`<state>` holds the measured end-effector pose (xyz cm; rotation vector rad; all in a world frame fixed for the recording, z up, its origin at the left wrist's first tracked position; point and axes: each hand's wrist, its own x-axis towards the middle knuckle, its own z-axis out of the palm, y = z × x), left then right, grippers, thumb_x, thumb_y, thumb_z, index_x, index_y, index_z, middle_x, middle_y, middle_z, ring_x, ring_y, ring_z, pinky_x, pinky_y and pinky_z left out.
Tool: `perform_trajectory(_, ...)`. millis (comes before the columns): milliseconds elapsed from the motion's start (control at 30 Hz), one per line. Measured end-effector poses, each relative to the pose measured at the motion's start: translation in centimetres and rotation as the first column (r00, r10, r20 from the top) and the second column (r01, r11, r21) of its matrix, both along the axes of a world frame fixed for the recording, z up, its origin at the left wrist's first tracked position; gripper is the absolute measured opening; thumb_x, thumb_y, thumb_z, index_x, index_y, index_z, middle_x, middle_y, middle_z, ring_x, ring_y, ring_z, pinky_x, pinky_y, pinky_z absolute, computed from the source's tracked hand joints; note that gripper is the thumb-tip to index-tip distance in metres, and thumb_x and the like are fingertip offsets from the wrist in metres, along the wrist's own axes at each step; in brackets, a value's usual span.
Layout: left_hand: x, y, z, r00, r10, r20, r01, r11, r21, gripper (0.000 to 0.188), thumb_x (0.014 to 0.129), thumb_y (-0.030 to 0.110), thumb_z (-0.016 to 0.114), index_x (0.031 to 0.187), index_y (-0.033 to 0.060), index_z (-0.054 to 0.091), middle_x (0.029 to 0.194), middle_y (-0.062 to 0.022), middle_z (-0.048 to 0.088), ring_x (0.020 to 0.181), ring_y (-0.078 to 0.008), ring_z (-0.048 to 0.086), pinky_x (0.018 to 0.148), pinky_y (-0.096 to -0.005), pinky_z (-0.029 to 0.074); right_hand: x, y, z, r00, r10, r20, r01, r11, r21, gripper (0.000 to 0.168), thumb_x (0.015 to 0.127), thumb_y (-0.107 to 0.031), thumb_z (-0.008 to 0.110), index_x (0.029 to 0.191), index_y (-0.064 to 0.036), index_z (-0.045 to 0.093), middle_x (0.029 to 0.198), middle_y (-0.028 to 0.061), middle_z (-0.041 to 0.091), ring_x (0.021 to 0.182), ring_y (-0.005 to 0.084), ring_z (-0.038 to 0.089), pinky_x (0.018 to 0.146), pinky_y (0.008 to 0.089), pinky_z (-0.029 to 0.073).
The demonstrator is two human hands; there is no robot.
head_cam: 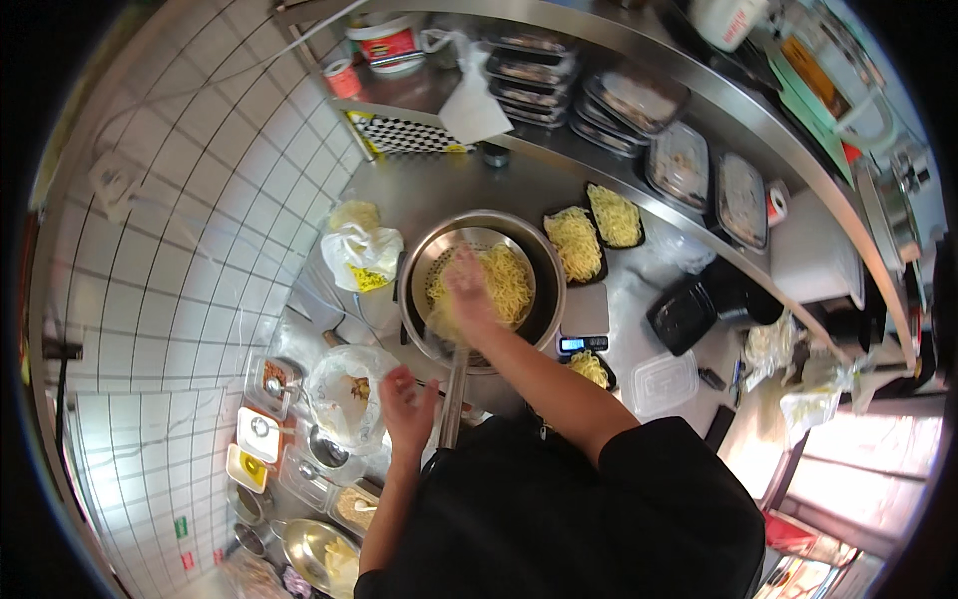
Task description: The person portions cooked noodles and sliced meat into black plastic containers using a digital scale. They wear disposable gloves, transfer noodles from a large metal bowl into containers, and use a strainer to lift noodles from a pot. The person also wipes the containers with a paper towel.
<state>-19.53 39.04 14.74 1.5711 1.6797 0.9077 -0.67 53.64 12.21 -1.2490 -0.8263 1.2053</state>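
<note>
A long-handled metal strainer [453,374] holding yellow noodles [509,284] rests in a large stainless steel pot [557,288]. Over the noodles is my right hand [468,288], blurred, so whether it grips any of them does not show. My left hand [409,404] hovers left of the strainer's handle, fingers apart and empty, beside a translucent plastic bag [337,419]. Two black trays of noodles [575,243] [615,216] lie right of the pot. A kitchen scale [586,311] with a lit display is below them, and another tray of noodles [591,368] sits nearer my body.
Stacked lidded food containers [531,82] line the metal shelf [591,168] above the counter. Black empty containers [681,314] and a clear plastic lid [664,383] lie at right. Ingredient containers [258,434] and a metal bowl [307,550] stand at lower left, near the tiled wall [187,262].
</note>
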Motion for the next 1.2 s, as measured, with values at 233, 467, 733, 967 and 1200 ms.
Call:
perform_trajectory(233,4.7,7.9,2.9,0.985,0.171,-0.011,-0.163,0.956,0.243,0.062,0.083,0.009,0.083,0.137,0.0052,0.052,0.127,-0.013,0.051,0.103,-0.0236,0.056,0.085,-0.0374,0.05,-5.4,-1.5,4.5,0.994,-0.055,-0.098,0.059,0.998,0.038,0.074,0.105,-0.03,0.062,0.163,-0.001,0.026,0.163,0.0239,0.039,0.149,0.0349,0.044,0.12,0.0433,0.039)
perform_trajectory(467,6.7,11.6,2.0,0.918,0.173,-0.356,-0.076,0.96,0.271,0.057,0.093,0.023,0.074,0.141,0.0059,0.049,0.127,-0.0132,0.054,0.107,-0.0327,0.061,0.082,-0.0428,0.054,-3.8,-2.3,4.6,0.99,-0.106,0.091,0.109,0.994,-0.03,0.072,0.105,-0.034,0.062,0.162,-0.001,0.031,0.157,0.0265,0.046,0.144,0.035,0.049,0.116,0.042,0.043)
perform_trajectory(733,10.2,13.4,3.5,0.892,0.083,-0.444,0.025,0.972,0.232,0.064,0.087,0.03,0.081,0.139,0.0095,0.049,0.128,-0.0136,0.055,0.114,-0.0372,0.062,0.084,-0.0485,0.056,-0.6,-2.3,3.9,0.917,-0.097,-0.387,-0.005,0.967,-0.254,0.077,0.107,-0.044,0.06,0.166,-0.008,0.026,0.146,0.0255,0.054,0.127,0.031,0.058,0.105,0.0431,0.049)
perform_trajectory(967,12.2,12.8,4.2,0.939,0.078,-0.336,0.0,0.974,0.225,0.079,0.079,0.039,0.088,0.142,0.0097,0.051,0.127,-0.0149,0.057,0.111,-0.0369,0.063,0.091,-0.0496,0.053,1.3,-2.4,4.7,0.815,-0.329,-0.477,0.137,0.91,-0.392,0.078,0.107,-0.054,0.056,0.166,-0.012,0.027,0.133,0.0165,0.059,0.107,0.0242,0.062,0.087,0.043,0.056)
perform_trajectory(1200,11.8,14.7,3.8,0.855,0.242,-0.459,-0.141,0.96,0.243,0.071,0.076,0.044,0.09,0.13,0.0125,0.056,0.125,-0.0115,0.057,0.106,-0.0377,0.066,0.084,-0.0497,0.056,-3.2,-1.4,-1.7,0.771,-0.236,-0.591,0.115,0.965,-0.236,0.032,0.113,-0.038,0.048,0.128,-0.011,0.057,0.113,0.0045,0.062,0.098,0.0148,0.06,0.085,0.0352,0.053)
